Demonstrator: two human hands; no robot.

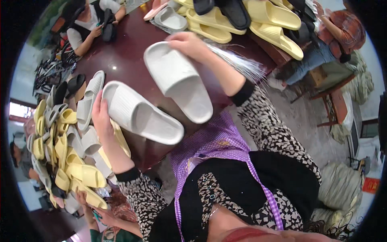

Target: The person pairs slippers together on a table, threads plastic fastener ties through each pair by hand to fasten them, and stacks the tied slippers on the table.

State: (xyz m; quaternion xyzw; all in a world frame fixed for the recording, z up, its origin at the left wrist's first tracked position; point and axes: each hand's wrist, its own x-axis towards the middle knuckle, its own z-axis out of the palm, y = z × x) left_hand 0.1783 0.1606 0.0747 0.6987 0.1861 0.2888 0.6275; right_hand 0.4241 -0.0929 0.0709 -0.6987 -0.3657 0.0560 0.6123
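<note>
Two light grey slide slippers are held up side by side in front of me, over the dark red table. My right hand point(190, 45) is closed around the toe end of the right grey slipper point(177, 80), its heel pointing down toward my apron. At the left, my left hand point(102, 119) grips the outer edge of the left grey slipper point(141, 113) near its toe. That slipper lies slantwise, heel toward the lower right. Both show their footbed openings and ribbed or smooth straps; the fingers beneath them are hidden.
The dark red table point(125, 44) carries a heap of yellow, grey and black slippers point(72, 157) at left and another pile point(242, 20) at the far side. White plastic strips point(242, 64) lie beyond my right arm. Co-workers stand at far left, far right and lower left.
</note>
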